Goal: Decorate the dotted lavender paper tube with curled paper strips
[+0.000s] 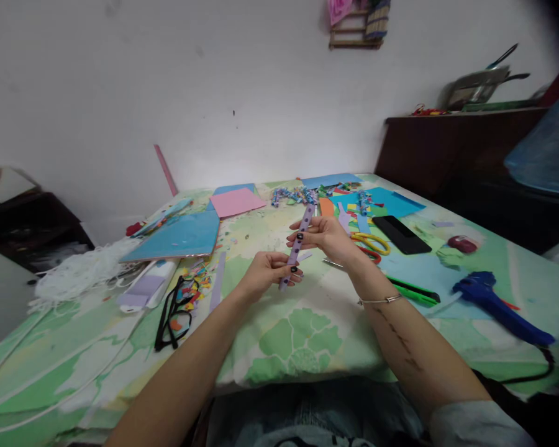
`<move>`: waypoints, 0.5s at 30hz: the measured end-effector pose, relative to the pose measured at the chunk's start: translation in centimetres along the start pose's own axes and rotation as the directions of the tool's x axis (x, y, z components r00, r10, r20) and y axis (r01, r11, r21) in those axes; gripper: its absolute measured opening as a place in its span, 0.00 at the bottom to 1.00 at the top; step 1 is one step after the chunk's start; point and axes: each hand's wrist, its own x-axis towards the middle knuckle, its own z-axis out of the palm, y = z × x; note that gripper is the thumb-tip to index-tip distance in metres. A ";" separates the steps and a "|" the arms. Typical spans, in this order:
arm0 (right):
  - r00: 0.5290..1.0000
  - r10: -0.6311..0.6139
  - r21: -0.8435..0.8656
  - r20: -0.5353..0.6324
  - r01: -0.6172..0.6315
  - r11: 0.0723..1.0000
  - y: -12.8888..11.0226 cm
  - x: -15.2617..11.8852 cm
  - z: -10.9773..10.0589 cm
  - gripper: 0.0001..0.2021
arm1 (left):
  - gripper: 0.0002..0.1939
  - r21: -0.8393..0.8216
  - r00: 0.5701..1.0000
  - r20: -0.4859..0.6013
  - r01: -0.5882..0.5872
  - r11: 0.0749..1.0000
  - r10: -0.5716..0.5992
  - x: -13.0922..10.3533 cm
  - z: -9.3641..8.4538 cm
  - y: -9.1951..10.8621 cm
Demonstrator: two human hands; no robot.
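Note:
Between my two hands is a narrow purple strip with dark dots (297,246), held tilted above the tablecloth. My left hand (271,271) pinches its lower end, and my right hand (325,238) pinches it higher up, with the top end sticking out past the fingers. Just right of my right hand lie scissors with yellow and red handles (371,244), partly hidden by the wrist. A plain purple paper strip (218,282) rests on the cloth left of my left hand.
To the right are a black phone (402,234), a green cutter (412,290) and a blue glue gun (503,307). Black glasses (173,316), paper scraps, white cord (81,273) and a blue sheet (177,237) lie left. Pink paper (237,202) lies behind.

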 end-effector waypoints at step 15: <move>0.956 -0.139 -0.048 -0.260 0.131 0.990 -0.6 0.0 0.6 0.18 | 0.16 0.094 0.998 -0.062 0.020 0.995 -0.014 0.1 0.4 -0.1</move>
